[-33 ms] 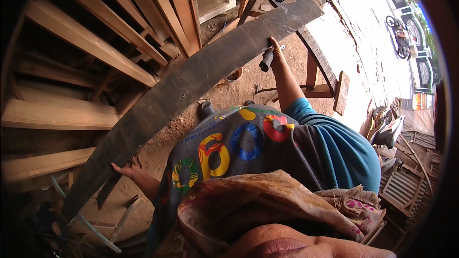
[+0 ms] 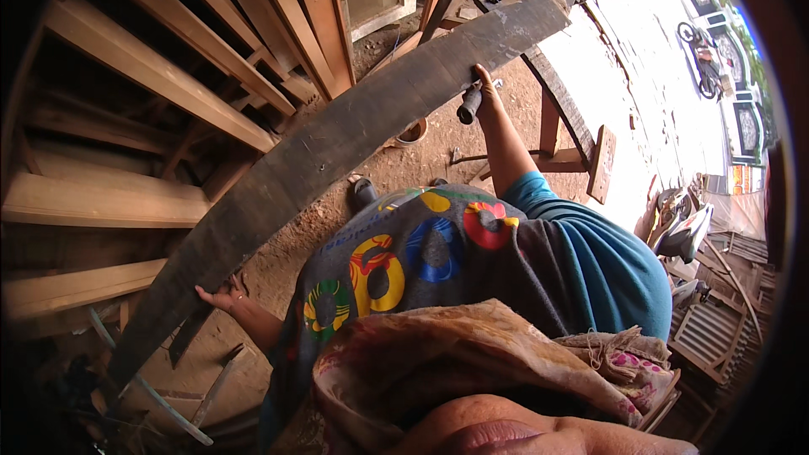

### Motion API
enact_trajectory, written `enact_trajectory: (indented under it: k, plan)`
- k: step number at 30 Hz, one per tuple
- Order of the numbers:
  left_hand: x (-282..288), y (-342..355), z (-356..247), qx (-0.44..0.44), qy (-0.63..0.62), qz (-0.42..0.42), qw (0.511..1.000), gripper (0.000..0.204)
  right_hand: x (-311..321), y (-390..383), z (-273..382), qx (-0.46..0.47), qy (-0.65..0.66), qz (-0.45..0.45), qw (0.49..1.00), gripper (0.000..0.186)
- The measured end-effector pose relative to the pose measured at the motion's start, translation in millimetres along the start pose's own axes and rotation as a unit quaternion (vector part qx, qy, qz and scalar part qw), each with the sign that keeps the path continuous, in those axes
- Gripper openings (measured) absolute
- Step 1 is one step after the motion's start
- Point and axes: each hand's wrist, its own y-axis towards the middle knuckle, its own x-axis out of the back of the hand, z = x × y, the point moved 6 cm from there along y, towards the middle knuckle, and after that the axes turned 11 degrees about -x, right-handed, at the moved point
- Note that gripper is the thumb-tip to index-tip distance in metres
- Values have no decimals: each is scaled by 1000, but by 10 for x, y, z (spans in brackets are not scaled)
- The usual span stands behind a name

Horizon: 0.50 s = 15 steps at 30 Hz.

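A long, dark brown wooden plank [image 2: 320, 143] slants across the view from the lower left to the upper right. My left hand [image 2: 226, 297] holds its near edge toward the lower end, with a thumb and fingertips showing. Farther up, my right hand [image 2: 484, 91] grips the same edge, its thumb lying on the face and its other fingers hidden below the plank. Beside the right hand is a short dark cylinder [image 2: 469, 106], like a handle; whether it is touched I cannot tell.
Several pale timber boards [image 2: 160, 80] are stacked at the left. A wooden trestle [image 2: 560, 122] stands beyond my right arm. On the dirt floor are a small round pot [image 2: 413, 132] and a light blue bar [image 2: 173, 409]. Parked motorbikes [image 2: 706, 63] stand outside at the right.
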Motion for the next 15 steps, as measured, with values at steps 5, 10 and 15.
enact_trajectory:
  k: [5, 10, 15]
  plan:
    - [132, 92, 45, 34, -7, -22, 999, 73, -256, -194, 74, 22, -7, -44, 999, 50]
    - [233, -17, 64, 78, -16, -77, 994, 76, -41, -386, 163, 24, -46, -47, 998, 55]
    - [-60, -329, -81, 77, 125, -78, 986, 78, 610, 103, 227, -21, 41, 29, 998, 63]
